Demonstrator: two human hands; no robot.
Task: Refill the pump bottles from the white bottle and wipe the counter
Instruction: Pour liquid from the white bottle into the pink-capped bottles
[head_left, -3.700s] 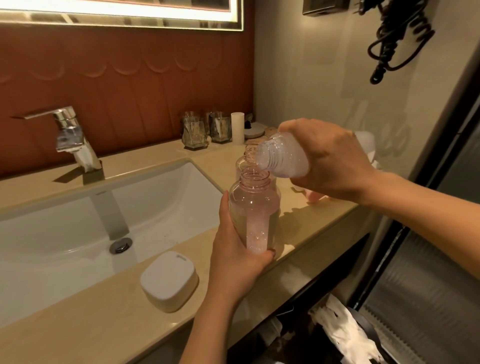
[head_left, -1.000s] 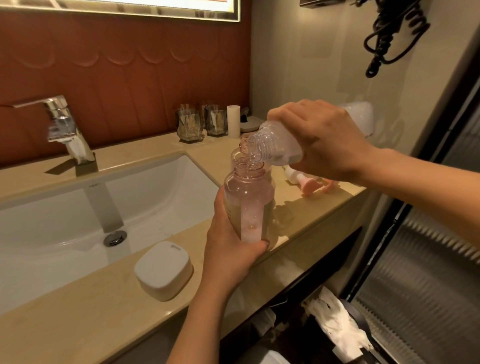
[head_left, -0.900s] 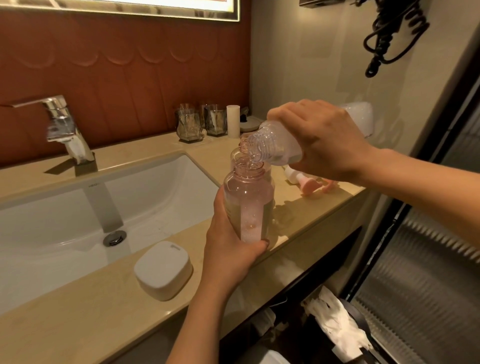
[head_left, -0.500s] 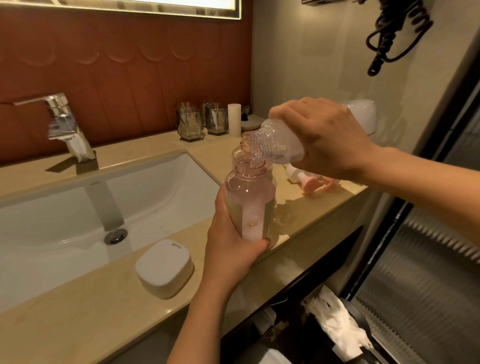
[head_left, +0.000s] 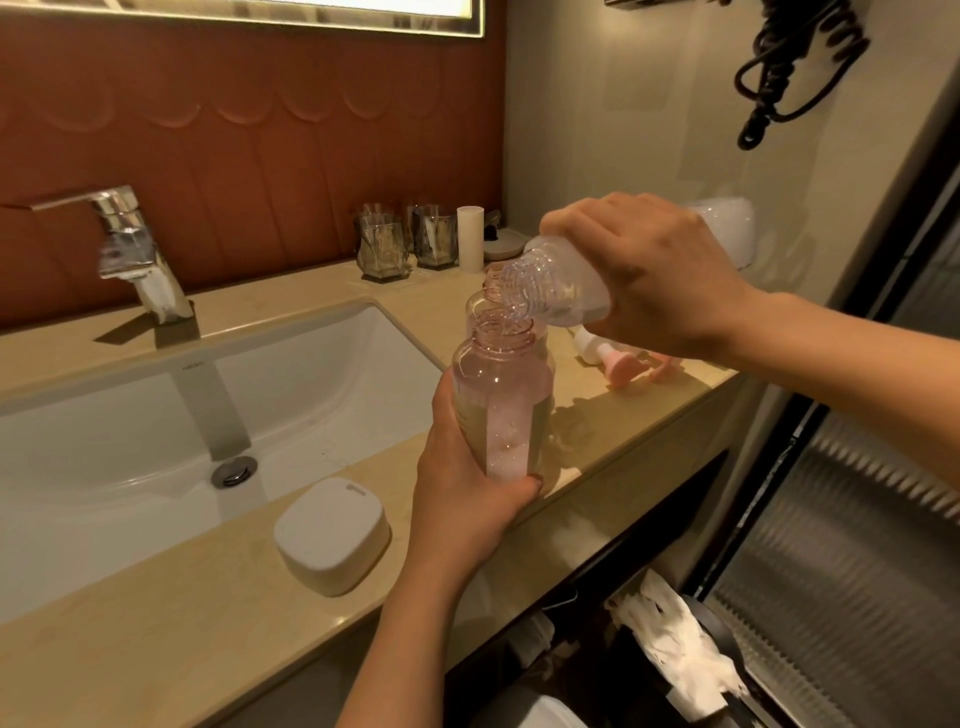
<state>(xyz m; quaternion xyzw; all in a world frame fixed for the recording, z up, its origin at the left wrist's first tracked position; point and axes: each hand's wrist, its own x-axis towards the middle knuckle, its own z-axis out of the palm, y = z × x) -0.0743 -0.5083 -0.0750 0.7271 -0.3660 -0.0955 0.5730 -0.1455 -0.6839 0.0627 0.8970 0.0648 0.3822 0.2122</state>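
My left hand (head_left: 457, 499) grips the lower part of an open pink pump bottle (head_left: 501, 395), upright over the counter's front edge. My right hand (head_left: 654, 275) holds the white bottle (head_left: 561, 283) tilted neck-down, its mouth just over the pink bottle's opening. A thin clear stream runs between them. A second open pink bottle (head_left: 480, 304) stands right behind the first, mostly hidden. Two pink pump heads (head_left: 618, 366) lie on the beige counter (head_left: 156, 644) under my right wrist.
A white sink basin (head_left: 130, 415) with a chrome tap (head_left: 130, 249) fills the left. A white soap box (head_left: 332, 535) sits at the front. Glass tumblers (head_left: 382, 249) and a white cylinder (head_left: 470, 239) stand at the back. A bin with a white liner (head_left: 680, 654) sits below the counter.
The white bottle has dropped and tipped from above the pink bottle's mouth down to its rim, and liquid now runs in. In the last second both hands have held almost still.
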